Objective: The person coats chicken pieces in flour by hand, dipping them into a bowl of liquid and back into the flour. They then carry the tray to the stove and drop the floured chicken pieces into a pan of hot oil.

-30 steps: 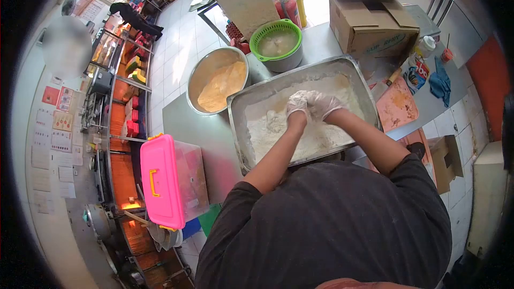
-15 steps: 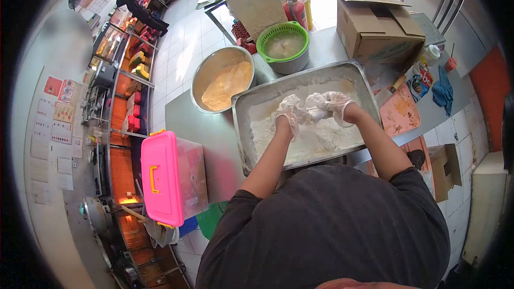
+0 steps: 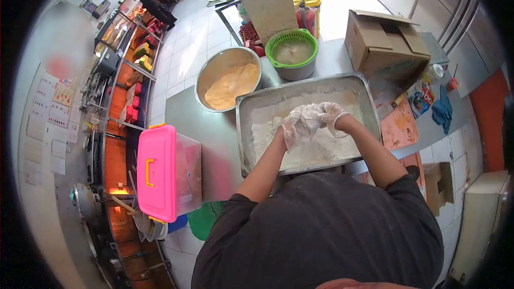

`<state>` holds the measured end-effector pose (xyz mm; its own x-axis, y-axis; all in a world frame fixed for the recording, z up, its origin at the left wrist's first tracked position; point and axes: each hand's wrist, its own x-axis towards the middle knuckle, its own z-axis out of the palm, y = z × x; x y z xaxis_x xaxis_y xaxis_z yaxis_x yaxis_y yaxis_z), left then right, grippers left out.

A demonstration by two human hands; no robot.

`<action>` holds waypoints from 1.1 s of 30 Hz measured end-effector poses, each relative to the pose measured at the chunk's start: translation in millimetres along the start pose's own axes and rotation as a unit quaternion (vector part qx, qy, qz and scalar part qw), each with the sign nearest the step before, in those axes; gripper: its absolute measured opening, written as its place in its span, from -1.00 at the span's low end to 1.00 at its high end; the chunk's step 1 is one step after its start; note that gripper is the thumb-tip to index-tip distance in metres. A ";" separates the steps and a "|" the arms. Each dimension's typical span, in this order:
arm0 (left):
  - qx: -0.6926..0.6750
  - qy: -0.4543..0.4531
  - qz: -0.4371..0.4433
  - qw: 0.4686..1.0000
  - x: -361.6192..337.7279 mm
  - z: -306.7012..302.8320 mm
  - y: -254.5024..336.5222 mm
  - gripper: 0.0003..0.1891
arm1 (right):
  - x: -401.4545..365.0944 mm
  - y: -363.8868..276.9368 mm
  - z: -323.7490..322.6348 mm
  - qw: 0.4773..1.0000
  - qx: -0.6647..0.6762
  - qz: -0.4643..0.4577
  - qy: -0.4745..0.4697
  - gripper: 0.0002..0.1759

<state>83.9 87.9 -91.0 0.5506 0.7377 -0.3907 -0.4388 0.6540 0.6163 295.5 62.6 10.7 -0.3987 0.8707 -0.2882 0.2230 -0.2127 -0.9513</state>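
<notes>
Viewing the head camera, the only view on record: the left hand (image 3: 289, 130) and the right hand (image 3: 333, 117), both in clear, flour-dusted gloves, were closed about a flour-coated lump (image 3: 308, 119), which lay directly between them. From the left hand's grip the lump lay to the right and slightly far; from the right hand's, to the left. Neither hand was clearly nearer, as both touched it. Its long axis appeared to run left to right, roughly from one hand to the other, with the right end perhaps a little farther; glove folds and flour hid its true ends, so this was a judgement. The grip was two-handed, fingers curled in from both sides; which fingertips bore on the lump could not be made out. Lump and hands were over the middle of a metal tray (image 3: 241, 139), above loose white flour (image 3: 334, 148); clearance from the flour was not readable. The tray stood on a steel table (image 3: 184, 108), its long side running left to right. A steel bowl (image 3: 201, 94) of orange-tinted powder (image 3: 227, 88) was at the tray's far left, a pot (image 3: 300, 71) with a green basket (image 3: 269, 53) beyond its far side, and a pink tray (image 3: 401, 129) to the right.
</notes>
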 end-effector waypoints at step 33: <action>0.305 0.232 0.112 0.917 -66.7 23.6 45.8 -0.72 | 93.1 -133.1 -56.9 0.836 -0.463 -0.103 0.275 -0.62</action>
<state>43.9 64.7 -20.5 0.0711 0.9266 -0.3692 0.0536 0.3661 0.9290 279.3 197.2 116.7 -0.0995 0.9732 0.2071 0.8947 0.1786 -0.4094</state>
